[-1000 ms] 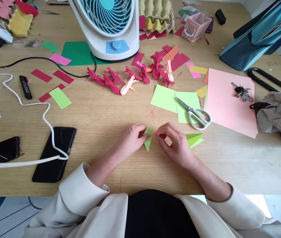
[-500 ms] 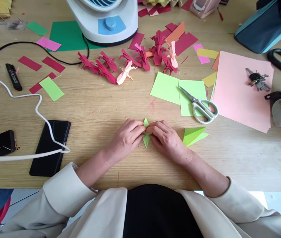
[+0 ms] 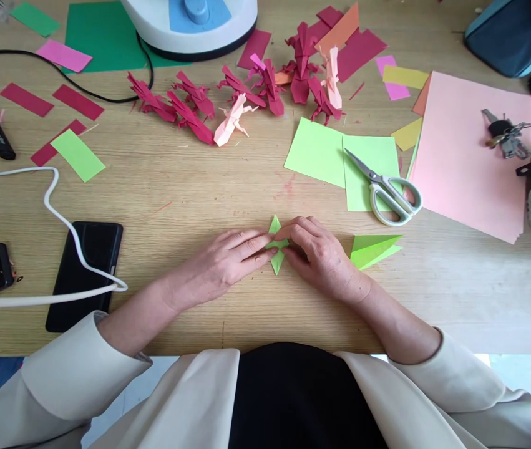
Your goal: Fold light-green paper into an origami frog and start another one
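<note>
A small light-green folded paper (image 3: 275,263), narrow and pointed at both ends, lies upright between my hands on the table. My left hand (image 3: 228,259) holds its left side, with the fingers stretched long and the thumb tip on the paper. From the other side my right hand (image 3: 324,255) grips it with bent fingers, the fingertips meeting near its middle, which they partly hide. Just right of that hand is another folded green paper (image 3: 372,249) with a loose flap. Scissors (image 3: 384,190) rest on flat green paper sheets (image 3: 314,153) further back.
Red folded paper figures (image 3: 190,118) and a pale pink one (image 3: 234,121) stand behind my hands. At right, keys (image 3: 506,134) lie on pink sheets (image 3: 471,187). A black phone (image 3: 87,268) and a white cable (image 3: 62,212) are at left. A white-and-blue appliance (image 3: 194,31) stands at the back.
My left hand's fingers have straightened and its forearm has swung lower and outward. More of the folded paper's middle shows. The view has shifted closer to the table.
</note>
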Available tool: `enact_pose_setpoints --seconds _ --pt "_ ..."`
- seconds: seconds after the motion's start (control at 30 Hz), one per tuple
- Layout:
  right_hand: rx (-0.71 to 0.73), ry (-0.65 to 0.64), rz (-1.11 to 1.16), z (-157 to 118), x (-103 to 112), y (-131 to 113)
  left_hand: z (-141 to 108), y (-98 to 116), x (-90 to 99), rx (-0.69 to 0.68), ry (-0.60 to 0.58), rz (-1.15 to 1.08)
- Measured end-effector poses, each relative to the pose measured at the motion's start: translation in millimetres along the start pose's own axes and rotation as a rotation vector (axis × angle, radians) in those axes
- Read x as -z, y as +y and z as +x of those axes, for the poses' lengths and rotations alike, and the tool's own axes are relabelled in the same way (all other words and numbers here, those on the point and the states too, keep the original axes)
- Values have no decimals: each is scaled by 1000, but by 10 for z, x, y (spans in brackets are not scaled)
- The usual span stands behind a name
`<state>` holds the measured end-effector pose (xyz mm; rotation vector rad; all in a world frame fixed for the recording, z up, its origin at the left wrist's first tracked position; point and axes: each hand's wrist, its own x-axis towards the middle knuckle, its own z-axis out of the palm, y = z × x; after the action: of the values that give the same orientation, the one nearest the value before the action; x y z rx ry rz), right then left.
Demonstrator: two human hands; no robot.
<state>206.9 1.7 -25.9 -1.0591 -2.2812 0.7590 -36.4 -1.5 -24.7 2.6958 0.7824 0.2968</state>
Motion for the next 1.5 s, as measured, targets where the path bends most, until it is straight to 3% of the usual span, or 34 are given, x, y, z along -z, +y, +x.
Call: enact_pose_setpoints --seconds 0.4,0.83,1.3,1.5 --pt "1 -31 -16 20 2 -20 -35 -2 88 -92 -61 27" --pt "8 -89 -45 14 37 -46 -72 -40 100 -105 -66 -62" --pt "-23 -172 -66 -4 70 -86 -79 -23 122 -171 -69 23" --pt "-42 -182 -73 -11 71 -135 -85 -32 142 -186 -125 55"
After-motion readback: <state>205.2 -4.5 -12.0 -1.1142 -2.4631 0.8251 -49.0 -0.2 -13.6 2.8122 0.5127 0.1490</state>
